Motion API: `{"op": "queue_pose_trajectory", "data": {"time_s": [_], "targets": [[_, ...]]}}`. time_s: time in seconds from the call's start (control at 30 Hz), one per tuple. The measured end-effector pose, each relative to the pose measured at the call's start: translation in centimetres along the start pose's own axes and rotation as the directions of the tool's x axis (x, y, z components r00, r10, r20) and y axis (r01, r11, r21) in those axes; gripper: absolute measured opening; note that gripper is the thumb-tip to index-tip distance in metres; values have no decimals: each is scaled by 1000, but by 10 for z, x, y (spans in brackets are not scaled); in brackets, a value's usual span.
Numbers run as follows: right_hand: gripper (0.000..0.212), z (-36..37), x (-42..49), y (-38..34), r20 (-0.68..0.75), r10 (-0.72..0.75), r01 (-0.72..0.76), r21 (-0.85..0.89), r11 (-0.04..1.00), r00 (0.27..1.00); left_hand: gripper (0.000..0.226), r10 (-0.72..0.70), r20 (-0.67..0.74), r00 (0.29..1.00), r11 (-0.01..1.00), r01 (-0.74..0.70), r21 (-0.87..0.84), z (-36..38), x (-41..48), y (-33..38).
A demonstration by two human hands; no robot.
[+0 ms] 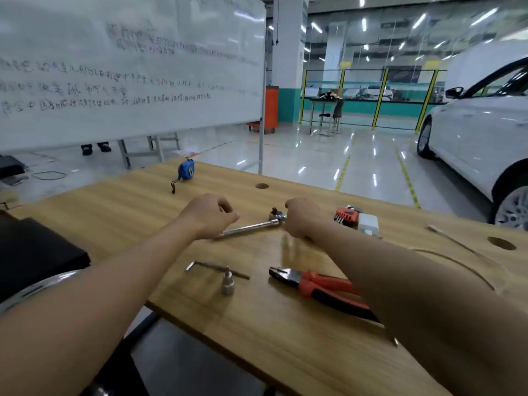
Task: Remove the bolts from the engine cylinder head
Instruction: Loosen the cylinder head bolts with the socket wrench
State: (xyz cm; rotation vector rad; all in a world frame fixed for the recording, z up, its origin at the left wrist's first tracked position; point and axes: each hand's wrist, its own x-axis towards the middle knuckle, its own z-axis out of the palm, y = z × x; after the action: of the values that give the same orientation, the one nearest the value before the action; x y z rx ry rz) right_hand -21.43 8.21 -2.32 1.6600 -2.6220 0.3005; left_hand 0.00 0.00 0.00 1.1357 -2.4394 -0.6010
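Note:
A silver ratchet wrench (251, 227) lies across the middle of the wooden table (285, 338). My left hand (210, 215) has its fingers curled over the handle end. At the head end, my right hand (303, 217) is curled beside the drive stub (275, 210) that points up. A loose silver socket (227, 284) stands upright nearer to me, apart from both hands. No cylinder head or bolt is in view.
An L-shaped hex key (217, 268) lies by the socket. Red-handled pliers (317, 288), a red hex key set (346, 215), a white block (368, 224) and a blue tape measure (186, 170) lie on the table. A whiteboard (128, 67) stands behind; a white car (480, 138) is at right.

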Motion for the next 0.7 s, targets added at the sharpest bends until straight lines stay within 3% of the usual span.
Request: {"op": "queue_pose_trajectory", "data": {"time_s": [0.07, 0.13, 0.2, 0.37, 0.47, 0.57, 0.63, 0.7], "targets": [[9, 7, 11, -7, 53, 18, -15, -65, 998, 998, 34, -48, 96, 994, 993, 37, 115, 4, 18, -1], [11, 19, 19, -11, 92, -23, 37, -148, 988, 995, 43, -73, 212, 975, 975, 26, 219, 14, 33, -2], [10, 24, 26, -12, 80, -52, 64, -156, 986, 995, 37, -82, 297, 951, 952, -14, 307, 24, 43, -7], [24, 29, 33, -11, 30, -93, 97, -132, 987, 995, 22, -46, 255, 966, 901, -70, 428, 28, 38, -23], [28, 3, 32, -24, -91, -85, 92, 74, 993, 992, 9, -45, 167, 985, 935, -18, 354, -9, 21, -30], [13, -52, 26, -57, -167, -143, 196, 365, 910, 976, 4, -26, -8, 1000, 989, 27, 145, -78, -13, -32], [25, -95, 8, -91, -135, -208, 247, 574, 781, 969, 8, -3, -135, 991, 1000, 4, 9, -127, -50, -29], [36, -137, -22, -132, -59, -334, 247, 793, 556, 941, 9, -8, -236, 972, 996, -13, -89, -172, -97, -25]]}}
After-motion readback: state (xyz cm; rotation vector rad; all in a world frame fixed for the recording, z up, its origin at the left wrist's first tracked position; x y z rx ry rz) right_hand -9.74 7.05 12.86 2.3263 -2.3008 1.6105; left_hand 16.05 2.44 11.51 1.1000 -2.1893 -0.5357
